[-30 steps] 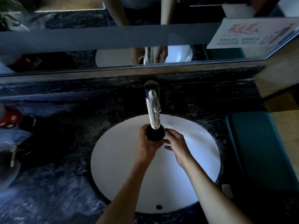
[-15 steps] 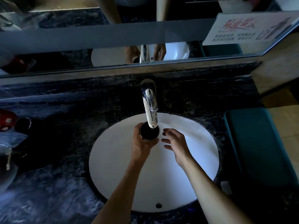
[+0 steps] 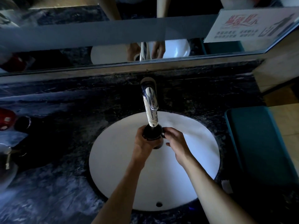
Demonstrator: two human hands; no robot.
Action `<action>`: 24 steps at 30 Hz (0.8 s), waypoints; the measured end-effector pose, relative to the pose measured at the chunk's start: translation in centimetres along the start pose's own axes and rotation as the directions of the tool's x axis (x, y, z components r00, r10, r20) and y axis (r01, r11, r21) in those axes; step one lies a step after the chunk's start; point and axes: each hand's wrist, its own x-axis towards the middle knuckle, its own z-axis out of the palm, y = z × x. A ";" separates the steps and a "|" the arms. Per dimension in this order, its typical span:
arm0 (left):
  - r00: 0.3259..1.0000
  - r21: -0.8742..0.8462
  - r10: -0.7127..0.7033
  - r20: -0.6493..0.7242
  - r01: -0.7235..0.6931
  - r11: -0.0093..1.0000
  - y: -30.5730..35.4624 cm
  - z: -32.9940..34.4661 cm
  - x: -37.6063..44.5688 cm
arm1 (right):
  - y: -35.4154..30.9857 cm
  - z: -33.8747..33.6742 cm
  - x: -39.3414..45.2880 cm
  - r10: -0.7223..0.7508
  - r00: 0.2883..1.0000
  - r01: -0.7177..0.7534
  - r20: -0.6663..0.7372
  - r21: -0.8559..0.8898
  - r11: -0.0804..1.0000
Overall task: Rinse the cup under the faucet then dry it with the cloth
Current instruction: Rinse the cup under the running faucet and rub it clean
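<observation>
A dark cup (image 3: 152, 133) stands upright right under the spout of the chrome faucet (image 3: 150, 102), over the white oval sink (image 3: 113, 159). My left hand (image 3: 143, 143) is wrapped around the cup's left side and bottom. My right hand (image 3: 175, 143) touches the cup's right side at its small handle, fingers curled on it. It is too dark to tell whether water runs. No cloth is visible.
Dark marble countertop (image 3: 48, 183) surrounds the sink. A red container (image 3: 6, 120) and other dim items sit at the far left. A teal bin (image 3: 262, 143) stands at the right. A mirror (image 3: 113, 38) with a paper sign (image 3: 252, 25) runs along the back.
My right hand, half a second ago a little apart from the cup, has moved left and now touches the cup's handle side. The cup stays under the spout.
</observation>
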 end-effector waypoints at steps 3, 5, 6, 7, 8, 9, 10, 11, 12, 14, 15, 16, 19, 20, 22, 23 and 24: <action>0.997 -0.090 -0.069 -0.040 0.065 0.994 -0.5 0.2 0.2 | 0.1 0.1 0.0 -0.042 0.998 0.043 0.041 -0.007 0.999; 0.992 -0.138 -0.116 -0.057 0.107 0.985 -0.2 0.2 0.1 | 0.1 0.3 -0.1 -0.064 0.995 0.066 0.070 -0.024 0.998; 0.989 -0.154 -0.137 -0.062 0.126 0.980 -0.2 0.3 0.1 | 0.1 0.4 -0.1 -0.068 0.994 0.071 0.083 -0.035 0.997; 0.986 -0.174 -0.154 -0.060 0.142 0.975 -0.1 0.3 0.0 | 0.1 0.5 -0.1 -0.071 0.993 0.075 0.091 -0.041 0.996; 0.984 -0.192 -0.171 -0.055 0.158 0.969 0.0 0.4 0.0 | 0.1 0.6 -0.2 -0.073 0.993 0.077 0.093 -0.037 0.996; 0.979 -0.201 -0.192 -0.060 0.177 0.964 0.1 0.5 0.1 | 0.1 0.7 -0.2 -0.076 0.993 0.078 0.090 -0.023 0.997; 0.975 -0.199 -0.210 -0.072 0.192 0.961 0.1 0.5 0.3 | 0.0 0.7 -0.2 -0.081 0.993 0.082 0.086 -0.007 0.997; 0.972 -0.199 -0.223 -0.076 0.204 0.959 0.2 0.5 0.4 | 0.1 0.7 -0.2 -0.086 0.993 0.085 0.085 0.011 0.996; 0.971 -0.197 -0.231 -0.070 0.213 0.957 0.3 0.5 0.5 | 0.1 0.7 -0.1 -0.087 0.993 0.085 0.085 0.024 0.996; 0.969 -0.195 -0.241 -0.058 0.226 0.954 0.7 0.6 0.5 | 0.2 0.7 0.0 -0.081 0.993 0.079 0.082 0.026 0.997; 0.966 -0.190 -0.254 -0.047 0.241 0.952 1.1 0.6 0.4 | 0.4 0.6 0.2 -0.079 0.994 0.079 0.076 0.015 0.997; 0.964 -0.189 -0.265 -0.038 0.253 0.949 1.2 0.7 0.5 | 0.5 0.6 0.2 -0.081 0.994 0.081 0.070 0.000 0.997; 0.950 -0.202 -0.312 -0.015 0.303 0.931 1.6 0.6 0.8 | 0.5 0.6 0.3 -0.091 0.993 0.093 0.069 -0.037 0.995; 0.942 -0.209 -0.335 -0.016 0.324 0.923 1.8 0.6 1.0 | 0.3 0.6 0.3 -0.089 0.994 0.092 0.064 -0.050 0.995; 0.923 -0.220 -0.385 -0.017 0.372 0.902 2.0 0.6 1.5 | 0.2 0.5 0.4 -0.085 0.995 0.089 0.057 -0.067 0.994; 0.916 -0.220 -0.400 -0.021 0.386 0.896 2.1 0.6 1.8 | 0.2 0.5 0.5 -0.082 0.995 0.086 0.063 -0.071 0.994; 0.914 -0.214 -0.405 -0.024 0.391 0.895 2.2 0.6 2.0 | 0.1 0.5 0.5 -0.085 0.993 0.091 0.076 -0.068 0.994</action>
